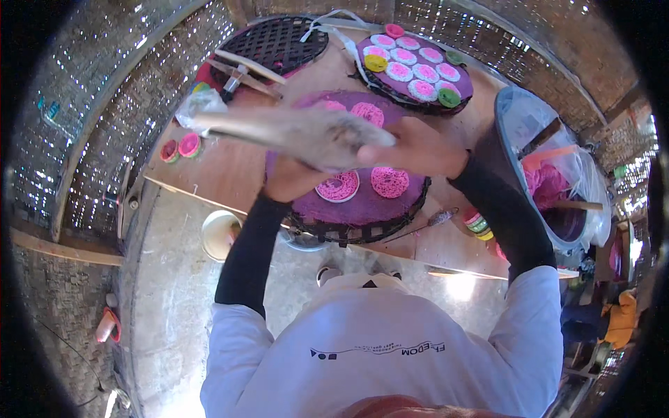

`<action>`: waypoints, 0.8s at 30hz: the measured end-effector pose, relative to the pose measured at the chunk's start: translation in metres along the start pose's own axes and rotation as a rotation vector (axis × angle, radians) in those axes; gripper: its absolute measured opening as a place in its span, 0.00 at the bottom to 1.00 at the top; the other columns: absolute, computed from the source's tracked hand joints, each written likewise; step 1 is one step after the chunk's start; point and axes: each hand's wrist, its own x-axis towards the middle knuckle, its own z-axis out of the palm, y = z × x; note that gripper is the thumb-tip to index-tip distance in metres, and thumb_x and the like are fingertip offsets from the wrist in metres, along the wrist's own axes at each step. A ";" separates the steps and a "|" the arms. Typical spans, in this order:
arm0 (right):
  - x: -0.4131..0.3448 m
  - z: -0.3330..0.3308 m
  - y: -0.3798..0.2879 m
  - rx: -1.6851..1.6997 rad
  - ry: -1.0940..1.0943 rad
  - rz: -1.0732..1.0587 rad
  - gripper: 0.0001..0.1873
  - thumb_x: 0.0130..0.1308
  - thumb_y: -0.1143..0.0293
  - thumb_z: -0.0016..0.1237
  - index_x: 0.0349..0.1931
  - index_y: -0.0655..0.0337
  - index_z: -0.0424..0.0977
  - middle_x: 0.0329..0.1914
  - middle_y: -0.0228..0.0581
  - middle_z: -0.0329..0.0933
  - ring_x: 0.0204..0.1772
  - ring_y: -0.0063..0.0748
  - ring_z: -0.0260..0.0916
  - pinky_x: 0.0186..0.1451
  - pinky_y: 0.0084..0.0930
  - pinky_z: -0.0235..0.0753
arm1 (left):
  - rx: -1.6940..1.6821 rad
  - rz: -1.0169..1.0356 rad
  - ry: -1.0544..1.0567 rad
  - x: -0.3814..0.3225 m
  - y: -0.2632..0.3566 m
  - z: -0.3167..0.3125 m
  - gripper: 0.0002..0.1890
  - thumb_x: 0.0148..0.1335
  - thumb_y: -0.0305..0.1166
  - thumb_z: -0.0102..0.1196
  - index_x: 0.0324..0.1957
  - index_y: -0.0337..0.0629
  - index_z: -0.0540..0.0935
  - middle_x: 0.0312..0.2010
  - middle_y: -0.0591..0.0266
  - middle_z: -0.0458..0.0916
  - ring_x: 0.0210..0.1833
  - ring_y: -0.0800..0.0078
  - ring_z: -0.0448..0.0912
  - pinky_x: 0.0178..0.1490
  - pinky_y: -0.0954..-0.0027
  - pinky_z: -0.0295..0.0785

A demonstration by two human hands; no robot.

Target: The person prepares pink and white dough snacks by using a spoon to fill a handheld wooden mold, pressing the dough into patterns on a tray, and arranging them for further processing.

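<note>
A long wooden tool (308, 133), blurred by motion, is held level between both hands above a round woven tray (360, 235) covered with purple cloth (366, 209). My right hand (426, 149) grips its right end, thumb on top. From below, my left hand (292, 177) holds the tool, most of its fingers hidden behind the wood. Under the hands, pink lacy noodle-like rounds (389, 182) lie on the cloth. One pink round (338, 186) by my left hand sits in a white-rimmed ring. Part of the cloth is hidden by the tool.
Behind is another cloth-covered tray (415, 73) of pink-and-white rounds. A dark lattice tray (277, 44) and a wooden lever tool with a metal part (238, 78) lie back left. At right stands a plastic-lined basin (504, 136); a white bucket (214, 235) is below the table edge.
</note>
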 end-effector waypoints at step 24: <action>-0.238 -0.047 -0.008 0.118 1.070 -0.594 0.16 0.55 0.67 0.45 0.40 0.64 0.58 0.21 0.40 0.68 0.26 0.37 0.70 0.27 0.34 0.68 | -0.268 0.063 -0.955 0.048 0.080 0.015 0.14 0.52 0.32 0.55 0.41 0.42 0.72 0.39 0.60 0.75 0.43 0.70 0.73 0.49 0.68 0.67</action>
